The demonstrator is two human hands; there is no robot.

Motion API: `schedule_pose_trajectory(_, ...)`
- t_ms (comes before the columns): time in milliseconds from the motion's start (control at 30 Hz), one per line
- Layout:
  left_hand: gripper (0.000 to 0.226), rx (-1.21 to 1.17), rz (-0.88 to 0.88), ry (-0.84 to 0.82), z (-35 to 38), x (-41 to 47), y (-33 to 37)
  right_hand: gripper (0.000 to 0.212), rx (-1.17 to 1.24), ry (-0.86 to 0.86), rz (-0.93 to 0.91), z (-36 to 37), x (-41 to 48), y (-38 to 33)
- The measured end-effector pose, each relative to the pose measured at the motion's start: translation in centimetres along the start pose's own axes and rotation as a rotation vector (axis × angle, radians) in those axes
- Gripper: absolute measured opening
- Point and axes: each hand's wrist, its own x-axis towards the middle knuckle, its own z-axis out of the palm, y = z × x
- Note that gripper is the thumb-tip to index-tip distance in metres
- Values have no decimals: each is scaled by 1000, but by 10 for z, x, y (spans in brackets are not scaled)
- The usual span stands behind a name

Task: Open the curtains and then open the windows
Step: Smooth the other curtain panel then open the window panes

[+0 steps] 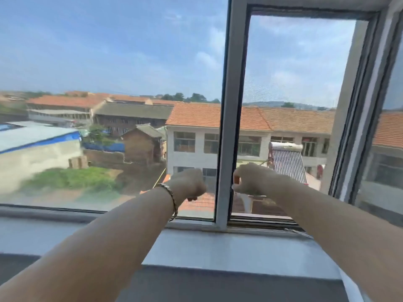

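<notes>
We see the window bar (231, 105) standing tall, center-right of the frame, btwn our hands. Right hand (250, 179) is just right of it, left hand (188, 185) just left. Both fists curled shut, holding nothing we can see.

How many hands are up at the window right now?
2. The left hand, bracelet on its wrist, is just left of the grey upright; the right hand is just right of it.

Daylight from a hazy blue sky (109, 40); below me a grey windowsill (218, 247), and outside, orange tiled roofs (207, 116) over pale buildings.
</notes>
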Motion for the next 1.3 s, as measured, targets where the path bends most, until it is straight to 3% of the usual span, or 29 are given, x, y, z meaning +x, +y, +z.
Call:
schedule_pose_trajectory(200,22,90,-280,109,-63,-50,-158,22,19,29,-247,14,58,-174)
schedule_pose_trajectory(367,30,182,-493,139,-115,-104,-297,24,96,-18,-455,20,95,-334)
schedule_pose_trajectory(600,20,252,-703,213,-183,-168,-457,24,190,-51,-599,19,146,-527)
schedule_pose_trajectory(933,16,155,-864,282,-228,-173,-641,30,150,-25,-697,31,260,-702)
schedule_pose_trajectory(1167,17,128,-903,369,-276,-115,-772,29,98,22,-758,36,387,-809)
schedule_pose_trajectory(1300,21,25,-893,449,-311,-79,-837,27,188,46,-776,26,444,-868)
